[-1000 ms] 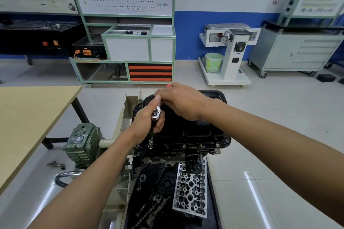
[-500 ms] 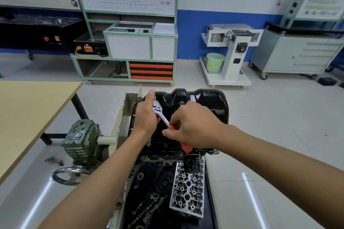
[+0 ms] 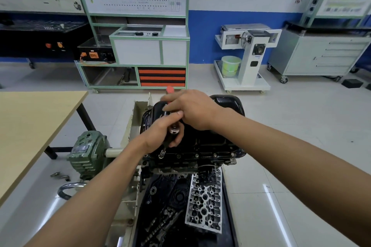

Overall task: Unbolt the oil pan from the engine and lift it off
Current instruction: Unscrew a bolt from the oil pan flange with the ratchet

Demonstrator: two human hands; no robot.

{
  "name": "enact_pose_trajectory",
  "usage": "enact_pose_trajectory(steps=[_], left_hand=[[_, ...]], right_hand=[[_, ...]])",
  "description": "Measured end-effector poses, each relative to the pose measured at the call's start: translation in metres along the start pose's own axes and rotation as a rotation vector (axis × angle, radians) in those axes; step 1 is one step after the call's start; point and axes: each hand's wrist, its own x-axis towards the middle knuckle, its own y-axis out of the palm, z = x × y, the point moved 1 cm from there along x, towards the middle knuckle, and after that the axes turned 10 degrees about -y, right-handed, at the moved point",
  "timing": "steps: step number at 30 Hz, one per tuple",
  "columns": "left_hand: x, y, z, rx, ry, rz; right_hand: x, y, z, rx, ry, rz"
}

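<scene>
The black oil pan [image 3: 210, 142] is seen sitting on top of the engine [image 3: 190, 166], which is held up by a cream stand [image 3: 138, 114]. A row of bolts [image 3: 214, 154] is seen along the near edge of the pan. A ratchet [image 3: 173, 128] is held by both hands above the left part of the pan. The left hand [image 3: 160, 134] is curled round the shiny round head of the ratchet and the thin bar under it. The socket [image 3: 161, 154] at the bottom of that bar is set down at the near left corner of the pan's edge. The right hand [image 3: 192, 108] is wrapped round the red handle, and only the red tip is seen poking out past the fingers. Below the engine, a silver cylinder head [image 3: 204, 202] is laid in a dark tray [image 3: 227, 206] beside other dark parts. A green gearbox [image 3: 88, 152] is fixed to the left of the stand, and a wooden table [image 3: 30, 126] is seen further left.
</scene>
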Motion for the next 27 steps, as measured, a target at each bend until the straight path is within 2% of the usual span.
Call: enact_pose_trajectory(steps=[3, 6, 12, 16, 23, 25, 27], left_hand=[[-0.001, -0.004, 0.001, -0.038, 0.009, -0.054], [0.0, -0.005, 0.001, -0.062, 0.006, -0.187], [0.001, -0.009, 0.002, -0.252, 0.018, -0.504], [0.005, -0.005, 0.002, -0.271, 0.027, -0.644], [0.004, 0.003, 0.005, -0.361, 0.06, -0.708], [0.002, -0.003, 0.006, -0.321, 0.072, -0.662], [-0.003, -0.011, 0.005, -0.216, 0.093, -0.591]], right_hand=[[0.006, 0.008, -0.004, 0.099, -0.011, -0.069], [0.005, 0.012, -0.008, 0.11, 0.035, -0.115], [-0.016, -0.007, -0.001, -0.118, 0.213, 0.027], [-0.026, -0.018, 0.032, 0.022, 0.276, 0.092], [-0.022, -0.02, 0.066, 0.138, 0.306, 0.136], [-0.021, -0.024, 0.059, 0.186, 0.315, 0.178], [-0.02, -0.026, 0.048, 0.135, 0.318, 0.203]])
